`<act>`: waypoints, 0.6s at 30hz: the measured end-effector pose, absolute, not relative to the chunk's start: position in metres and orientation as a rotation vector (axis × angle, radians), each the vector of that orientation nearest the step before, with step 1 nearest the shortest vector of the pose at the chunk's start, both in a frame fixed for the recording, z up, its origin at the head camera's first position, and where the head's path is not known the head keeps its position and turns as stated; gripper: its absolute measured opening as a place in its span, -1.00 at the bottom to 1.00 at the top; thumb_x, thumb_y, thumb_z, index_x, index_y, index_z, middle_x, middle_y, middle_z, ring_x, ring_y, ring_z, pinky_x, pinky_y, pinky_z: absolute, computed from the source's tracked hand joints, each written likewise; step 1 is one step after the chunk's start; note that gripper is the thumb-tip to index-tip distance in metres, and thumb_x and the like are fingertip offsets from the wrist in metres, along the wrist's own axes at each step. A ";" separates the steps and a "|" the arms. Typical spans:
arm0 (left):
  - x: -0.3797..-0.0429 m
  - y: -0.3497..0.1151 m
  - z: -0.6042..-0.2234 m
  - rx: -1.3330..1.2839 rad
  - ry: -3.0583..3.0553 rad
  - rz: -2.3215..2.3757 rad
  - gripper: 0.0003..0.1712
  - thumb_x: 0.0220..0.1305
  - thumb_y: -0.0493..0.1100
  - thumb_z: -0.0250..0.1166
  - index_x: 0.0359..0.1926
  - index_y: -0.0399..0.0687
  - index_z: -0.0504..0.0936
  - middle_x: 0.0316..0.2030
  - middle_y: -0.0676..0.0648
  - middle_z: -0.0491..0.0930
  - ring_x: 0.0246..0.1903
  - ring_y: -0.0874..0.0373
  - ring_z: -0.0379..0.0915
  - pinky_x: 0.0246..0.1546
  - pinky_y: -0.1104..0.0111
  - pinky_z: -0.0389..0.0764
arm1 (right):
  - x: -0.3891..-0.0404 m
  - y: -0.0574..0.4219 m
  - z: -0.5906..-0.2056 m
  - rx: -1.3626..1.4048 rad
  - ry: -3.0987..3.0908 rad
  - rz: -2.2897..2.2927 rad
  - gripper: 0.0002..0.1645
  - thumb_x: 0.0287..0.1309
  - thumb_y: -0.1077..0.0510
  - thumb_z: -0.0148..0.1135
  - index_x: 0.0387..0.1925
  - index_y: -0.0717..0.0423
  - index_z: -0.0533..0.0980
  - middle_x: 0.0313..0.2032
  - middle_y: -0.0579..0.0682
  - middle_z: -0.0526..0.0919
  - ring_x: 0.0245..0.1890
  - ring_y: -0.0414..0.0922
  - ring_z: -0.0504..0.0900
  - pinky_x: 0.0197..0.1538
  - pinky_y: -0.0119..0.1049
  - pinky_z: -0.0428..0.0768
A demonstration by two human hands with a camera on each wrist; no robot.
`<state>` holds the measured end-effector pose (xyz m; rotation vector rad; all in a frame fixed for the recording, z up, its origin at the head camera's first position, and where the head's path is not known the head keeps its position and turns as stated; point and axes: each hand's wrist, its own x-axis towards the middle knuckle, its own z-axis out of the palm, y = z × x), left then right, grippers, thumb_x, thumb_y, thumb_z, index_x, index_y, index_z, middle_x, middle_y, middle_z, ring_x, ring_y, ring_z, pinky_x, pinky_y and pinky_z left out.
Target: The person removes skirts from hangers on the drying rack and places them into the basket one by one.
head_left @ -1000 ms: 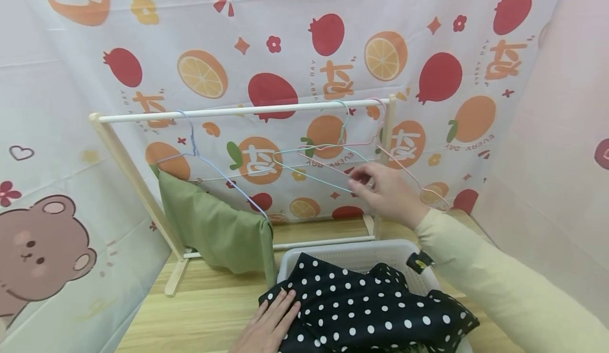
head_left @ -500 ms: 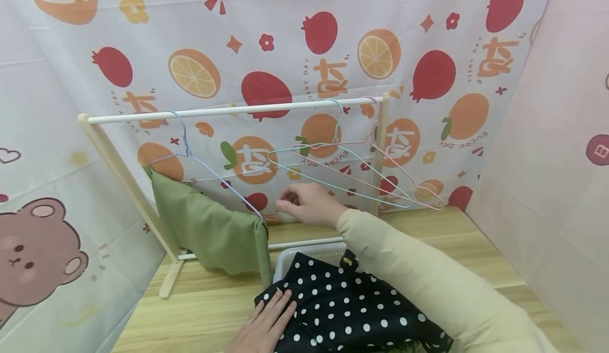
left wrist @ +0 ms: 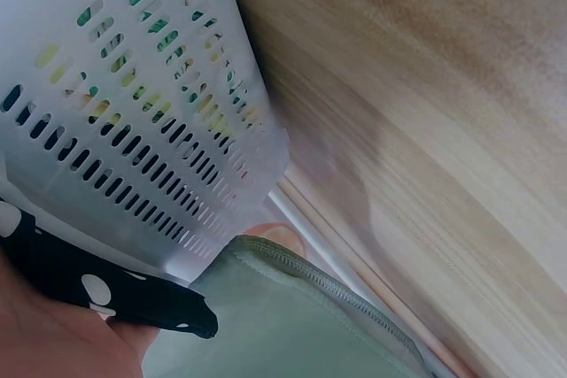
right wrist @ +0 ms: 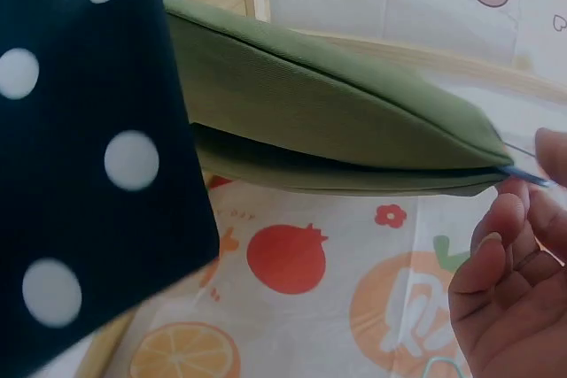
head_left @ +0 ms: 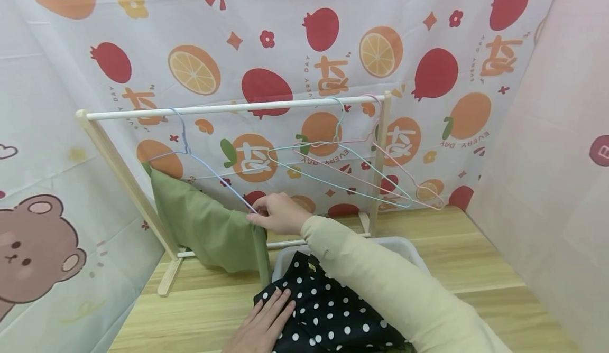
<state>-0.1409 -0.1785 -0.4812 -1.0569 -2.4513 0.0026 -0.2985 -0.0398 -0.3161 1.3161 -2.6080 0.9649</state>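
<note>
Right grip (head_left: 278, 214) pinching blue hanger (head_left: 223, 180), right end, at green cloth (head_left: 204, 223); left grip (head_left: 261, 321) spread on polka-dot cloth (head_left: 328, 313), near.

Centre left: garment (head_left: 204, 231), plain olive green. Lower centre: cloth (head_left: 328, 316), black, scattered white dots. Hangers: periwinkle-blue hanger (head_left: 221, 179) left of centre; mint hanger (head_left: 328, 180) and pink hanger (head_left: 397, 164) right of centre. Sleeve (head_left: 380, 284), lower right: plain pale yellow. Rack (head_left: 214, 108): white top bar, pale wood-coloured posts. Basket (head_left: 399, 245), lower centre: whitish. Table (head_left: 480, 268): yellowish wood grain. Backdrop (head_left: 200, 20), upper frame: white, printed with orange citrus, red fruit, red and yellow flowers. Bear print (head_left: 40, 252), lower left: brown.
</note>
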 end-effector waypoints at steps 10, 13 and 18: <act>-0.141 -0.177 -0.486 -1.031 -2.406 -0.028 -0.06 0.09 0.51 -0.11 0.27 -0.07 0.30 0.30 -0.11 0.17 0.26 0.01 0.10 0.28 0.38 -0.38 | -0.300 -0.042 -0.319 1.255 -2.650 0.990 -0.75 0.28 -0.06 0.01 -0.35 -0.08 0.56 -0.54 -0.26 0.52 -0.55 -0.31 0.42 -0.46 -0.47 0.40; -0.142 -0.177 -0.486 -1.025 -2.398 -0.027 -0.07 0.09 0.50 -0.12 0.26 -0.06 0.31 0.30 -0.10 0.18 0.26 0.02 0.09 0.28 0.38 -0.36 | -0.302 -0.039 -0.319 1.215 -2.661 0.996 -0.73 0.29 -0.07 -0.01 -0.36 -0.08 0.55 -0.56 -0.24 0.51 -0.56 -0.29 0.42 -0.47 -0.44 0.40; -0.143 -0.176 -0.486 -1.025 -2.375 -0.015 -0.09 0.12 0.49 -0.15 0.24 -0.07 0.33 0.30 -0.12 0.19 0.26 0.02 0.10 0.29 0.35 -0.33 | -0.308 -0.037 -0.323 1.155 -2.657 1.021 -0.69 0.30 -0.10 -0.05 -0.30 -0.08 0.57 -0.51 -0.26 0.54 -0.49 -0.29 0.46 -0.41 -0.44 0.42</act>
